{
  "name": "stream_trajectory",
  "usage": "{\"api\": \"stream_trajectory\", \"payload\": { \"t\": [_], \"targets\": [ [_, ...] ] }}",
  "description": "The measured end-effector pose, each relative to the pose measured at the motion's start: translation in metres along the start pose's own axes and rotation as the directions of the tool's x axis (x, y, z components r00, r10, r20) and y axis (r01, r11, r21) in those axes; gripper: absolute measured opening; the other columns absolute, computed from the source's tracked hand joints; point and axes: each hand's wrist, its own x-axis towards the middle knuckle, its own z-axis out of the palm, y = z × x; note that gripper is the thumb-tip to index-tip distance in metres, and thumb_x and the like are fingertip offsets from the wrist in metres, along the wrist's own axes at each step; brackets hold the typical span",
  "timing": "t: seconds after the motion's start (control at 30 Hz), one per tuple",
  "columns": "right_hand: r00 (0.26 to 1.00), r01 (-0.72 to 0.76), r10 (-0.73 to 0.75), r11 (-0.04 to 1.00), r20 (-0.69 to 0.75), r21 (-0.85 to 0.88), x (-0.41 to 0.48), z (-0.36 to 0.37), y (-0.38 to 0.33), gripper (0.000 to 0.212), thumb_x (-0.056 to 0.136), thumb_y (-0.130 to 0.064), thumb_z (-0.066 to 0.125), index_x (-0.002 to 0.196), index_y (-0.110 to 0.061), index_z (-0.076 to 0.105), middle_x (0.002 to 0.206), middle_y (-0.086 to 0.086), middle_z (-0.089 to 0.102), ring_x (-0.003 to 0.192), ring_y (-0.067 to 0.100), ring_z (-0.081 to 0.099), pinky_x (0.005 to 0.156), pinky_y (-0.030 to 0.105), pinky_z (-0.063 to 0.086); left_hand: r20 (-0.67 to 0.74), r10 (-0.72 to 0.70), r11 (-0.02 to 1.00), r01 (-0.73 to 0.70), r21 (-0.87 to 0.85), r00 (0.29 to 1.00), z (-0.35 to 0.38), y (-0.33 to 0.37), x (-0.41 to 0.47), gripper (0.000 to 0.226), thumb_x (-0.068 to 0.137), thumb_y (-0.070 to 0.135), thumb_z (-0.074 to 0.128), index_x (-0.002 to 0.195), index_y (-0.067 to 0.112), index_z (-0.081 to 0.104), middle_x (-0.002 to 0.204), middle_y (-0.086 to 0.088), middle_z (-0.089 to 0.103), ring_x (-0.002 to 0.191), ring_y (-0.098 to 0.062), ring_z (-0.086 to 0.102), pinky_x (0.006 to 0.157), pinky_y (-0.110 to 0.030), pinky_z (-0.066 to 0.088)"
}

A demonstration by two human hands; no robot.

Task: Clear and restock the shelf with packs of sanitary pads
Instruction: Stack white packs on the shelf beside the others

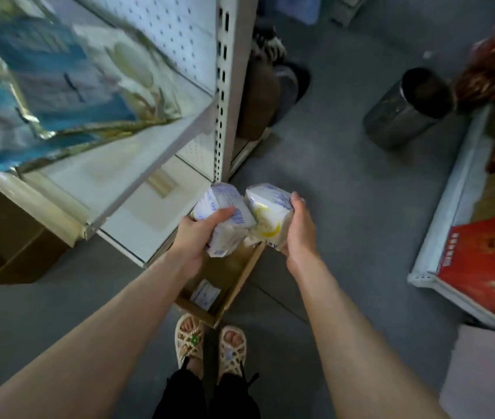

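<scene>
Two white packs in centre frame, touching each other, one per hand. I read blue print and a barcode on the left pack [225, 204] and a yellow shape on the right pack [267, 207], but every word is too blurred. The left hand [193, 237] curls round its pack, thumb across the face. The right hand [299, 234] grips the other's side. Below them, an open cardboard box [240, 276] holds one loose pack [205, 294]. Blue packs [43, 86] sit on the shelf [137, 140], upper left.

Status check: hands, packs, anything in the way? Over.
Left hand grips blue-print pack, right hand grips yellow-print pack. Both above cardboard box; spare pack inside. No obstruction seen toward shelf.
</scene>
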Motion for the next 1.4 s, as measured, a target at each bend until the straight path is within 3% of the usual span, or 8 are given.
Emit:
{"api": "stream_trajectory", "payload": {
  "t": [0.13,0.3,0.5,0.7,0.83,0.97,1.2,1.4],
  "targets": [
    [0.988,0.079,-0.091,0.992,0.128,0.097,-0.058,-0.025,-0.08,0.064,0.078,-0.065,0.06,0.126,-0.023,0.062,0.116,0.003,0.071,0.104,0.024,0.069,0.096,0.049,0.053,0.055,0.15,0.986,-0.145,-0.087,0.987,0.03,0.059,-0.076,0.093,0.055,0.03,0.092,0.128,0.012,0.037,0.117,-0.011,0.064,0.098,-0.027,0.07,0.074,-0.044,0.06],
    [0.913,0.138,-0.203,0.97,0.355,0.2,-0.116,-0.052,-0.148,0.099,0.054,-0.064,0.082,0.137,-0.018,0.053,0.124,0.009,0.068,0.113,0.027,0.065,0.092,0.043,0.055,0.182,0.335,0.936,-0.304,-0.177,0.924,0.053,0.109,-0.151,0.102,0.056,0.026,0.095,0.137,0.003,0.037,0.122,-0.013,0.065,0.102,-0.028,0.069,0.08,-0.045,0.059],
    [0.697,0.281,-0.378,0.926,0.609,0.253,-0.195,-0.077,-0.209,0.094,0.065,-0.035,0.088,0.142,-0.007,0.043,0.133,0.022,0.059,0.121,0.038,0.058,0.099,0.048,0.05,0.084,0.529,0.845,-0.515,-0.144,0.844,0.07,0.14,-0.258,0.085,0.06,0.037,0.085,0.125,0.022,0.032,0.114,0.001,0.064,0.097,-0.018,0.068,0.081,-0.041,0.057],
    [0.602,0.36,-0.465,0.884,0.649,0.3,-0.281,-0.069,-0.253,0.028,0.085,-0.005,0.065,0.112,-0.012,0.067,0.113,0.014,0.071,0.1,0.028,0.069,0.09,0.043,0.054,-0.004,0.711,0.688,-0.697,-0.202,0.703,0.048,0.172,-0.349,0.086,0.061,0.044,0.088,0.129,0.02,0.041,0.122,-0.006,0.066,0.091,-0.019,0.069,0.061,-0.028,0.056],
    [0.616,0.434,-0.487,0.866,0.62,0.248,-0.333,-0.044,-0.279,0.054,0.067,-0.029,0.083,0.116,-0.013,0.066,0.126,0.012,0.066,0.112,0.026,0.064,0.095,0.044,0.053,-0.083,0.761,0.617,-0.757,-0.214,0.644,0.016,0.2,-0.404,0.081,0.059,0.052,0.086,0.123,0.024,0.045,0.12,-0.005,0.067,0.098,-0.021,0.069,0.077,-0.036,0.055],
    [0.551,0.556,-0.54,0.806,0.637,0.202,-0.382,-0.005,-0.301,0.039,0.08,-0.037,0.074,0.112,-0.018,0.066,0.116,0.013,0.068,0.099,0.028,0.067,0.082,0.032,0.052,-0.151,0.796,0.555,-0.806,-0.205,0.586,-0.036,0.228,-0.445,0.096,0.051,0.066,0.083,0.129,0.023,0.048,0.123,-0.008,0.065,0.099,-0.03,0.069,0.067,-0.043,0.057],
    [0.422,0.663,-0.572,0.724,0.703,0.191,-0.459,0.09,-0.314,0.022,0.088,-0.033,0.068,0.093,-0.012,0.066,0.045,-0.002,0.053,0.044,0.01,0.05,0.057,0.024,0.043,-0.311,0.859,0.389,-0.914,-0.118,0.406,-0.152,0.277,-0.48,0.099,0.052,0.075,0.077,0.131,0.022,0.052,0.12,-0.005,0.068,0.101,-0.022,0.07,0.086,-0.044,0.057],
    [0.347,0.652,-0.624,0.697,0.7,0.298,-0.505,0.186,-0.325,0.023,0.083,-0.03,0.073,0.091,-0.008,0.07,0.083,0.019,0.072,0.061,0.018,0.061,0.075,0.032,0.045,-0.212,0.916,0.335,-0.94,-0.057,0.34,-0.238,0.336,-0.499,0.062,0.079,0.049,0.073,0.127,0.02,0.045,0.101,0.001,0.07,0.083,-0.017,0.069,0.066,-0.033,0.056]
  ]
}}
